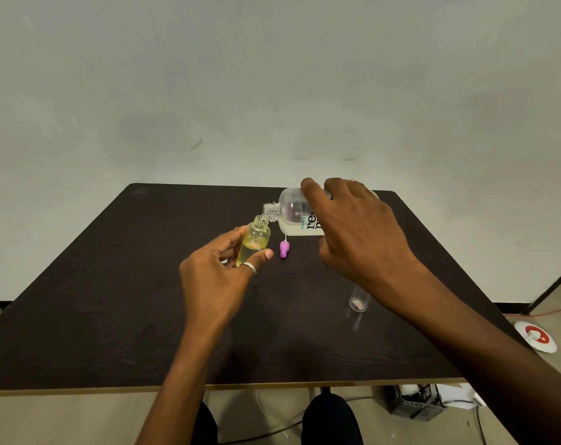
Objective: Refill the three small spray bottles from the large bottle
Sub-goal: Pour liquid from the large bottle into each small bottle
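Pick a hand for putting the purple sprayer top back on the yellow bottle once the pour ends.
Right, probably. The left hand holds the yellow bottle; the purple sprayer top lies just below the large bottle in the right hand, which must set that down first.

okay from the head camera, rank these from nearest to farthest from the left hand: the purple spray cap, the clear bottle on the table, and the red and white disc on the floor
1. Purple spray cap, just right of the left hand.
2. Clear bottle, under the right forearm.
3. Red and white disc, on the floor, far right.
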`<move>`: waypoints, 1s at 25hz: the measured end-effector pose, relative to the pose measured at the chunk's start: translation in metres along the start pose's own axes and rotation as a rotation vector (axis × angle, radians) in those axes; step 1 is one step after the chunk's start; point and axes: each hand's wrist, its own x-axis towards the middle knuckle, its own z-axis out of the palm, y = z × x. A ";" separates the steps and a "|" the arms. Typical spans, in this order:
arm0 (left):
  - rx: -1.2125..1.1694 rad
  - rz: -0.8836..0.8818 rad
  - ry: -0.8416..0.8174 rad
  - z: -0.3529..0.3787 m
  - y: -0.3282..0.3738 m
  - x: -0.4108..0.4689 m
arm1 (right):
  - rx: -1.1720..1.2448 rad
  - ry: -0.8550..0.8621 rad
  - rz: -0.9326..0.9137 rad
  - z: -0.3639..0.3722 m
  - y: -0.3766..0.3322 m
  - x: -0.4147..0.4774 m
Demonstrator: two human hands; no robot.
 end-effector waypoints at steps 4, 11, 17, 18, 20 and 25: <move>0.001 -0.008 0.000 0.000 0.001 0.000 | 0.008 -0.017 -0.005 -0.001 0.000 0.000; -0.008 0.004 -0.004 -0.001 0.000 -0.001 | 0.009 -0.034 -0.010 -0.003 0.000 0.001; 0.000 0.007 -0.001 0.000 -0.001 0.001 | -0.008 -0.023 -0.010 -0.003 -0.001 0.001; 0.002 0.006 -0.002 0.000 -0.001 0.001 | -0.002 -0.026 -0.013 -0.002 -0.001 0.001; 0.004 0.001 -0.003 0.000 -0.001 0.001 | 0.002 -0.022 -0.015 -0.002 -0.001 0.001; 0.000 0.007 -0.001 0.000 0.000 0.000 | -0.011 0.021 -0.004 0.002 -0.001 0.001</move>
